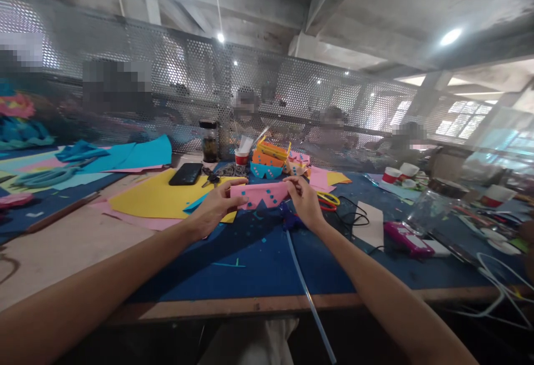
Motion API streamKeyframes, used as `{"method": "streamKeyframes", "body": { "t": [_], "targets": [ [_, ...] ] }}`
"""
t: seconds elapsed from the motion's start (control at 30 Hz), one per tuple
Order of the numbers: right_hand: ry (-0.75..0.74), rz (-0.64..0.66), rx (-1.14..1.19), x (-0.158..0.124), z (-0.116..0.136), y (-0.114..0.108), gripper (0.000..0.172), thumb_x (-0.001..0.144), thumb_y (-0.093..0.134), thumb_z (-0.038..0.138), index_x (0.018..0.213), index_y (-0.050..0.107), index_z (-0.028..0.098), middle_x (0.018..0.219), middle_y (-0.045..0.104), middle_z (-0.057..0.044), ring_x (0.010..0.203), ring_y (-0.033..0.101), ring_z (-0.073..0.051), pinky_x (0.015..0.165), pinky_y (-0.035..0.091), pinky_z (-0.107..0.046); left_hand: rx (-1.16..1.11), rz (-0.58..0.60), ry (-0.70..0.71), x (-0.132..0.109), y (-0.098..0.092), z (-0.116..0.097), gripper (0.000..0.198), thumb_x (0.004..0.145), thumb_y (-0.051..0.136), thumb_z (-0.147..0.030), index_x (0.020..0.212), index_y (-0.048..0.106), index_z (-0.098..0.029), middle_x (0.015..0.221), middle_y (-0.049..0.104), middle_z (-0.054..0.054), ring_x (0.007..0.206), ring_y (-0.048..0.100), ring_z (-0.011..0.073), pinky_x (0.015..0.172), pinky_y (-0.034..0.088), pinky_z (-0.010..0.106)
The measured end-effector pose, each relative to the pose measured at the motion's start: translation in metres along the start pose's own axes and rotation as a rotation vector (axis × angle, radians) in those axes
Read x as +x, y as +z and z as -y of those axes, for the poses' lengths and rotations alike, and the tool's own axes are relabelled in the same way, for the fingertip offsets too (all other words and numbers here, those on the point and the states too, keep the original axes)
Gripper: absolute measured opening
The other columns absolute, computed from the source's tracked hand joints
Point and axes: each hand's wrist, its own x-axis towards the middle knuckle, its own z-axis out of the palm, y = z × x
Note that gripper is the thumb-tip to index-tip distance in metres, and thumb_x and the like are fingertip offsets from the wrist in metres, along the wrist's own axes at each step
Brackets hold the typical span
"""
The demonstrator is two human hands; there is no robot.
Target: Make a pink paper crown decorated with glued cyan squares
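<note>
A pink paper piece (259, 195) with small blue squares and a notch in its lower edge is held up over the blue table mat (267, 265). My left hand (217, 206) pinches its left end between thumb and fingers. At the right end, my right hand (303, 201) grips the upper corner. Just below and beside my right hand lies a blue glue gun (289, 217), with a long clear glue stick (309, 295) running past the table's front edge. Behind the pink piece stand orange and blue decorated paper pieces (267, 164).
Yellow paper (146, 198) and a black phone (186, 174) lie left. Behind are a dark-lidded jar (209, 145) and a red-white cup (241, 157). Yellow-red scissors handles (329, 200), a black cable, a magenta box (409, 239) and a clear jar (434, 209) are right.
</note>
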Motion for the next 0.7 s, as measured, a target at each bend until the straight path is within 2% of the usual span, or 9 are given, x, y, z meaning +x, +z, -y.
{"method": "streamKeyframes", "body": {
  "t": [0.2,0.3,0.5,0.7],
  "targets": [
    [-0.019,0.025,-0.001,-0.0022,0.0013,0.0014,0.026,0.098,0.051,0.042,0.104,0.065,0.020,0.094,0.071,-0.005,0.074,0.069,-0.018,0.069,0.054,-0.029,0.120,-0.076,0.033,0.0028,-0.0033,0.0052,0.065,0.067,0.087,-0.030,0.126,0.064,-0.018,0.103,0.074,0.008,0.084,0.070,0.0199,0.076,0.055,0.032],
    [-0.022,0.027,-0.003,-0.0031,0.0011,0.0028,0.026,0.098,0.051,0.042,0.104,0.065,0.020,0.093,0.071,-0.005,0.074,0.069,-0.018,0.069,0.054,-0.029,0.132,-0.094,0.042,0.0034,-0.0043,0.0057,0.063,0.067,0.087,-0.031,0.124,0.064,-0.017,0.102,0.074,0.008,0.084,0.070,0.0200,0.074,0.055,0.031],
    [-0.001,-0.004,-0.010,-0.0011,-0.0021,0.0008,0.028,0.098,0.050,0.043,0.104,0.064,0.020,0.084,0.069,-0.004,0.069,0.068,-0.018,0.067,0.054,-0.030,0.048,-0.039,0.008,0.0016,-0.0010,0.0030,0.065,0.067,0.089,-0.028,0.126,0.063,-0.020,0.112,0.073,0.007,0.090,0.071,0.0183,0.079,0.055,0.028],
    [0.014,-0.031,-0.023,0.0012,-0.0036,-0.0017,0.027,0.097,0.052,0.043,0.102,0.065,0.020,0.086,0.069,-0.005,0.070,0.067,-0.018,0.065,0.053,-0.029,0.018,-0.006,-0.016,-0.0009,0.0002,0.0009,0.068,0.064,0.090,-0.022,0.127,0.062,-0.021,0.113,0.073,0.007,0.090,0.072,0.0189,0.077,0.056,0.028]
  ]
}}
